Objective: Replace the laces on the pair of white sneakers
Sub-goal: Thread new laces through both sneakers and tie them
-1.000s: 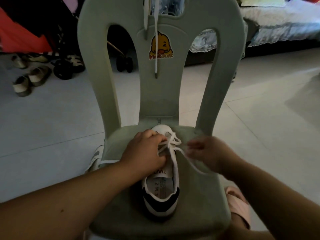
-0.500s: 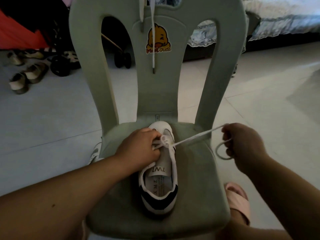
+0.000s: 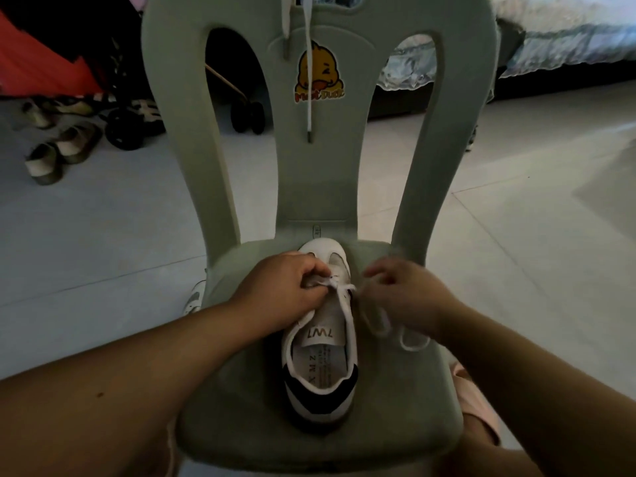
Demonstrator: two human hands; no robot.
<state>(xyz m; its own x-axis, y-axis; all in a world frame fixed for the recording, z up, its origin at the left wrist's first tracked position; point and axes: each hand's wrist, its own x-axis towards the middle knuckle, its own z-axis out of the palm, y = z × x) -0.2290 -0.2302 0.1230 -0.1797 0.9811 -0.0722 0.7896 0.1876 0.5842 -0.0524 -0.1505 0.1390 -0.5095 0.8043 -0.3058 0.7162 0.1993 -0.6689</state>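
Observation:
A white sneaker (image 3: 321,366) with a dark heel band lies on the green chair's seat (image 3: 241,418), toe toward the backrest. My left hand (image 3: 287,287) pinches the white lace (image 3: 339,290) where it crosses over the sneaker's front eyelets. My right hand (image 3: 404,290) is beside the shoe's right edge, fingers curled round the lace's free end, whose loops (image 3: 411,342) trail onto the seat under the wrist. Another white lace (image 3: 309,80) hangs down the chair's backrest. The second white sneaker (image 3: 193,299) peeks out on the floor left of the seat.
The green plastic chair's backrest (image 3: 320,173) carries a duck sticker. Sandals (image 3: 56,149) and stroller wheels (image 3: 124,129) sit on the tiled floor at the back left. A bed (image 3: 557,36) stands at the back right. A pink slipper (image 3: 476,404) is by the seat's right edge.
My right hand, which had pulled the lace taut out to the right, has come back in next to the shoe; the lace now lies slack in loops. My left hand stayed on the eyelets.

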